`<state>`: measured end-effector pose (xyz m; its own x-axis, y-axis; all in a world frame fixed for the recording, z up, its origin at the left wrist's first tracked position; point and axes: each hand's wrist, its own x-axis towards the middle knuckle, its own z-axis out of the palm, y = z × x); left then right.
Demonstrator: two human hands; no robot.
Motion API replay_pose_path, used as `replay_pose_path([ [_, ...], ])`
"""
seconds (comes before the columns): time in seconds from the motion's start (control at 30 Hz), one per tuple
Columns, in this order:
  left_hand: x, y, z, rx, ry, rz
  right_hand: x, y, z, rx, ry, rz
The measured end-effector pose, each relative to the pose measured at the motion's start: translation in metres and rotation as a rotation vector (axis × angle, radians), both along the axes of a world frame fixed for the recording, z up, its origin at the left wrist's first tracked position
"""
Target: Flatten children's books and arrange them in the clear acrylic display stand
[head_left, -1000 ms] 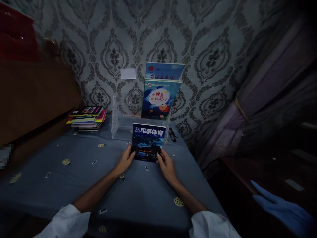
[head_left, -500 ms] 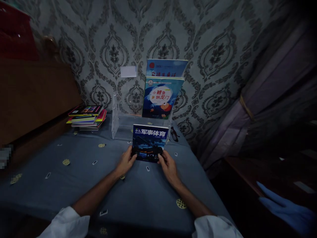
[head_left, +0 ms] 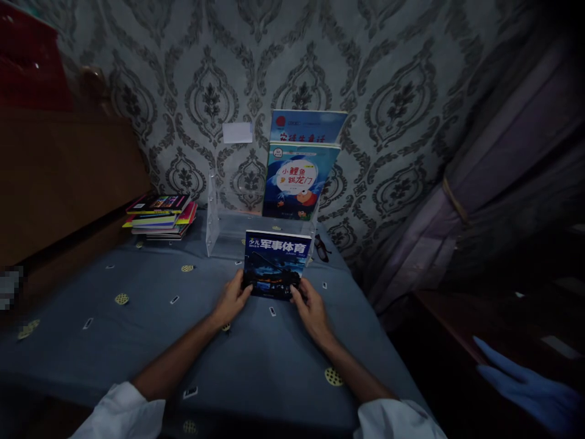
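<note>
Both hands grip a dark blue book (head_left: 276, 262) by its lower corners, its cover facing me and tilted back. My left hand (head_left: 231, 299) is closed on the left corner, thumb on the cover. On the opposite corner, my right hand (head_left: 313, 308) is closed the same way. Just behind the book stands a clear acrylic rack (head_left: 212, 213) with steps. A blue picture book (head_left: 292, 183) with a red fish leans upright in it on the right side. Behind that, another blue book (head_left: 308, 125) shows only its upper part.
A stack of books (head_left: 159, 218) lies at the back left of the cloth-covered table (head_left: 150, 341). Black glasses (head_left: 322, 249) rest right of the rack. A white card (head_left: 237, 132) is near the patterned wall. A purple curtain (head_left: 429, 225) and a blue glove-like object (head_left: 525, 381) are at right.
</note>
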<state>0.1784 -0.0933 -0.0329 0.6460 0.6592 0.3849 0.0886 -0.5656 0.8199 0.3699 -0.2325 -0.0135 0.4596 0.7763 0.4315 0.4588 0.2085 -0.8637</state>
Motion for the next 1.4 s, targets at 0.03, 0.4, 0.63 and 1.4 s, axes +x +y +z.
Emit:
replay_pose_path([
  [0.03,0.0,0.0,-0.001,-0.004,-0.007,-0.005,0.0,0.0,0.0,0.002,0.0,-0.001],
  [0.4,0.0,0.004,-0.006,-0.034,-0.044,-0.004,0.001,0.002,-0.006,0.011,-0.013,-0.016],
  [0.63,0.0,0.001,-0.001,-0.049,-0.059,-0.013,0.002,0.002,-0.007,-0.008,-0.01,-0.017],
  [1.4,0.0,-0.012,0.022,-0.11,-0.125,-0.02,0.003,-0.004,-0.008,0.004,-0.054,0.022],
])
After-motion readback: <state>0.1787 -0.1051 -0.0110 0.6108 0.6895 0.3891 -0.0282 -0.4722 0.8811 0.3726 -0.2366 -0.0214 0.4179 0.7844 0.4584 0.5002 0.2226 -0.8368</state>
